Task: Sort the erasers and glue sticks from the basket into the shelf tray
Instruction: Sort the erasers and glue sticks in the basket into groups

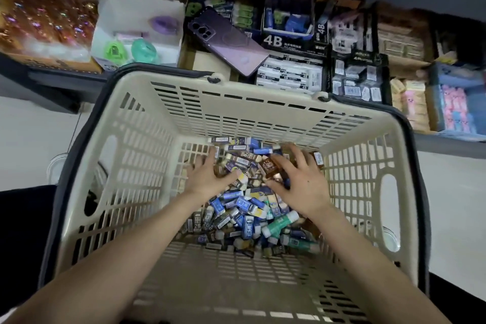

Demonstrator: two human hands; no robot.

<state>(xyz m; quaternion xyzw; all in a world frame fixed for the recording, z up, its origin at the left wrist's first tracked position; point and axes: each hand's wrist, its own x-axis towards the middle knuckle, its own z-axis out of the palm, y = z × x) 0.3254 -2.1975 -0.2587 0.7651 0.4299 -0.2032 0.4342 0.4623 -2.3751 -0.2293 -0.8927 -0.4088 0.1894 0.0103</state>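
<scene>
Erasers (247, 192): still a loose heap on the basket floor, running from centre toward the 12 o'clock wall. Mixed wrappers: blue, dark 2B, brown. Glue sticks (278, 223), teal with white caps, sit at the heap's 5 o'clock edge, tangled in with the erasers.

Your left hand (207, 176) is on the heap at its 10 o'clock side, fingers splayed flat on the wrappers, gripping nothing. Your right hand (302, 187) is at 2 o'clock, fingers also spread. A brown eraser (271, 166) lies between its index finger and thumb; I can't tell whether that's a pinch or it's just lying there.

Basket (184, 79): cream, slotted, dark handles folded down along the rim. The 6 o'clock half of the floor is bare.

Shelf tray (328, 71) is past the rim at 12 o'clock, and its compartments are already stocked. 4B eraser boxes (289, 76) are at 12 to 1, small packs at 1, pastel packs at 2 to 3. A phone (228, 42) lies across a compartment at 12. Can't say which of that stock came out of the basket.

Progress, my read: early. Most of the load is still in the basket and nothing is in transit. Left to do: pull out matching types, carry them to 12 o'clock, drop each in its compartment. The glue sticks need a slot I can't pick out from here.
</scene>
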